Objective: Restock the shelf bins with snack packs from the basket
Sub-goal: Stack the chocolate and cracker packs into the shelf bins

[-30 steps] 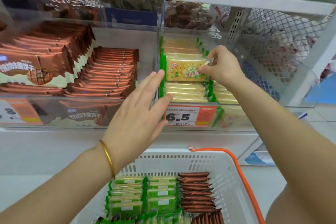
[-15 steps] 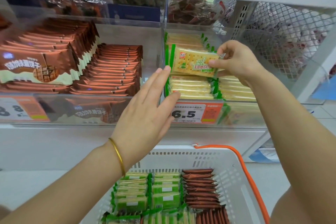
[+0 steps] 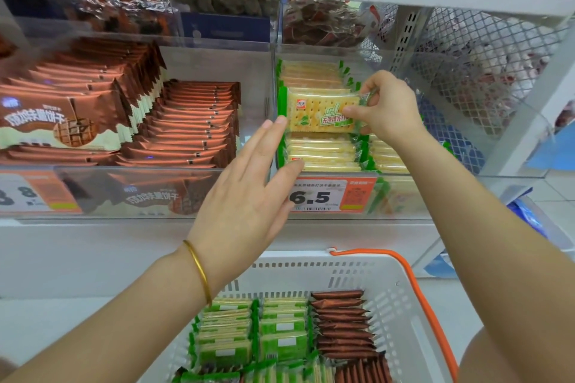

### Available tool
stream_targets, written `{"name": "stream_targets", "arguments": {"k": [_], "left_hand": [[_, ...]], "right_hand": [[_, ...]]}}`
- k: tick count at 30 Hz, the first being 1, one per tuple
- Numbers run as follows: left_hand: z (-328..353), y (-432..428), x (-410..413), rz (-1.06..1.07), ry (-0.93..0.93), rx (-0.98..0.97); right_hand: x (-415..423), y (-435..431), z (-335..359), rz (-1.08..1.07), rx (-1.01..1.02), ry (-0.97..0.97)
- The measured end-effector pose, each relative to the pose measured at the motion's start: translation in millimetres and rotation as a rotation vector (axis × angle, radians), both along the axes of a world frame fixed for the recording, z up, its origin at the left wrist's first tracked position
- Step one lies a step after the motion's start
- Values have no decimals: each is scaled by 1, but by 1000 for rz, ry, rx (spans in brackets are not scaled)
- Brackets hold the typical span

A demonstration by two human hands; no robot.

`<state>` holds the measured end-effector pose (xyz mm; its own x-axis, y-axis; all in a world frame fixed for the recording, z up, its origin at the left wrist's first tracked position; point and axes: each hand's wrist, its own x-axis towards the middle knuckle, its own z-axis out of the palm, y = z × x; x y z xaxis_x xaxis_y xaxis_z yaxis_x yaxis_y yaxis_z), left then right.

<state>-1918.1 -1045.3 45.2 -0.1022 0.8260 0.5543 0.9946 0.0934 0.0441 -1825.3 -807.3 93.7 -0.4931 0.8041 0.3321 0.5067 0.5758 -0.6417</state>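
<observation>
Pinching the right end of one green-edged cracker pack [image 3: 320,110] between thumb and curled fingers, the right hand [image 3: 385,108] is holding it face-up just above the rows of matching packs [image 3: 320,152] standing in the right-hand clear bin [image 3: 466,176]. The left hand [image 3: 249,193] is reaching in with fingers straight and relaxed, grasping nothing; whether its fingertips [image 3: 280,121] are touching the pack's lower left corner cannot be told. A gold bangle [image 3: 199,270] is circling the left wrist. A 6.5 price tag [image 3: 329,196] is fronting the bin. Brown wafer packs [image 3: 193,124] are filling the neighbouring bin [image 3: 140,168]. Below, a white basket [image 3: 401,298] is holding green packs [image 3: 249,336] beside brown packs [image 3: 342,323].
</observation>
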Motion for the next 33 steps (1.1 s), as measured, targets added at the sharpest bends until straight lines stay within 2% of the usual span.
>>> {"name": "stream_targets", "arguments": {"k": [5,9,13,15,18,21,23,27,29,31,33], "left_hand": [[0,-1,0,0,6,-13],[1,-1,0,4,17,-23],[2,-4,-2,-19,72,14],[7,-11,2,-35,111,73],[12,-29,14,-47,156,129],[-12,-49,17,-88,213,-52],[-36,-59,16,-114,232,-269],[-60,-69,14,-113,218,-656],[-63,-69,16,-113,216,-767],[-63,-66,11,-96,237,-880],[-60,-63,11,-99,227,-896]], "right_hand": [[-6,-9,-3,17,38,-123],[-1,-15,2,1,-16,-118],[14,-33,26,-61,139,-198],[27,-53,42,34,111,-172],[52,-101,56,358,-182,-174],[62,-132,19,618,-429,-491],[56,-139,-37,664,-469,-781],[53,-138,-169,728,-238,-1241],[52,-136,-216,768,-193,-1350],[48,-139,-252,815,-187,-1365],[49,-152,-286,867,-211,-1355]]}}
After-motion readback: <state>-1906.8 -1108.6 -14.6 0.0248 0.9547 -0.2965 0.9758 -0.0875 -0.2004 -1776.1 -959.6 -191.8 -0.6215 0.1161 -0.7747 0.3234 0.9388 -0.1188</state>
